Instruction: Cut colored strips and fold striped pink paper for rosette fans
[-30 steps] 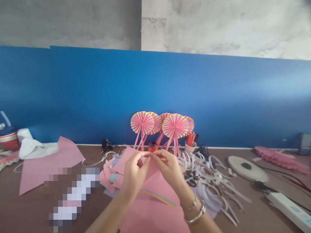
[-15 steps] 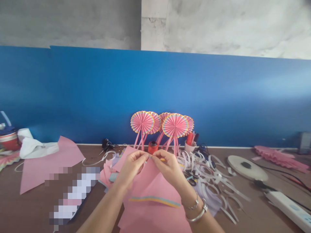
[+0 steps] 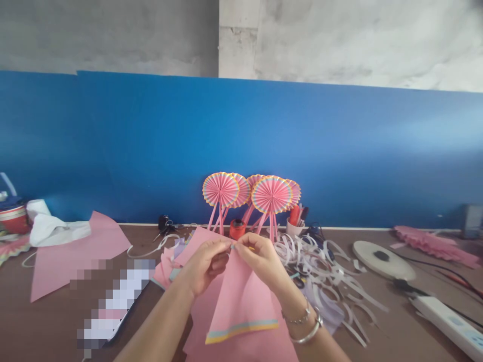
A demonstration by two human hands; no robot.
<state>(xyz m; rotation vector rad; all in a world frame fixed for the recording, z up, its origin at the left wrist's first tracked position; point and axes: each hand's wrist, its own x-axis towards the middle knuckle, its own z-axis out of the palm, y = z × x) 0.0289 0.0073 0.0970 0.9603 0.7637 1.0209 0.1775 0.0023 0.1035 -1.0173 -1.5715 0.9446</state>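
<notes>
Both my hands meet at the centre of the view, above the brown table (image 3: pixel 45 322). My left hand (image 3: pixel 206 264) and my right hand (image 3: pixel 260 261) pinch the top corner of a pink paper sheet (image 3: pixel 241 306) with a striped blue and yellow edge along its bottom. The sheet hangs down from my fingers, lifted off a stack of more pink paper (image 3: pixel 264 349). My right wrist wears silver bangles (image 3: pixel 304 329).
Several finished pink paper fans (image 3: pixel 249 193) lean on the blue wall behind. White paper strips (image 3: pixel 332 276) are heaped at the right, with a power strip (image 3: pixel 449 322) and a white disc (image 3: pixel 383 261). Pink sheets (image 3: pixel 75 251), white cloth (image 3: pixel 53 229) and scissors (image 3: pixel 166 226) lie left.
The pink sheet has been raised by its corner, so its striped edge has swung from lying flat on the stack to hanging below my hands.
</notes>
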